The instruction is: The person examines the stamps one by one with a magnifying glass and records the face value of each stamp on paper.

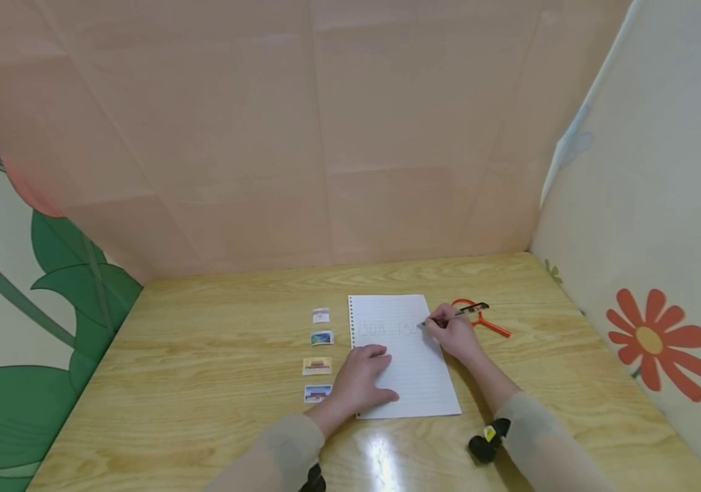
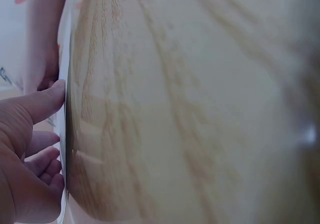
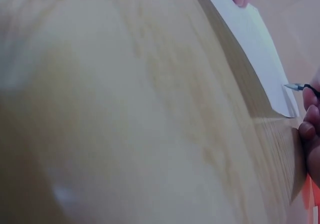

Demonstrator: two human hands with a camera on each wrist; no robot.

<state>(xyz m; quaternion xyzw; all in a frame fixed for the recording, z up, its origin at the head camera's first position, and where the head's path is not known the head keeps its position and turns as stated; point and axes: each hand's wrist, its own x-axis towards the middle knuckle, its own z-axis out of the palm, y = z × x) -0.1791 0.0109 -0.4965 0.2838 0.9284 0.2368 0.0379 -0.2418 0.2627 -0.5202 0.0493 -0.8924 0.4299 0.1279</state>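
A lined white sheet of paper (image 1: pixel 412 383) with a punched left edge lies on the wooden table, bearing faint writing near its top. My right hand (image 1: pixel 454 333) pinches a black pen (image 1: pixel 473 309), its tip at the paper in the upper right. In the right wrist view the pen's tip (image 3: pixel 294 86) shows close to the sheet's edge. My left hand (image 1: pixel 359 377) rests on the paper's lower left, thumb and fingers spread apart. The left wrist view shows its thumb (image 2: pixel 47 101) and fingertips against the sheet. Part of the writing is too faint to read.
Several small picture cards (image 1: pixel 317 366) stand in a column left of the paper, the lowest beside my left wrist. An orange looped object (image 1: pixel 497 329) lies behind my right hand, partly hidden. A pinkish sheet (image 1: pixel 326 137) closes off the table's back; a flower-printed wall (image 1: pixel 652 205) rises at right.
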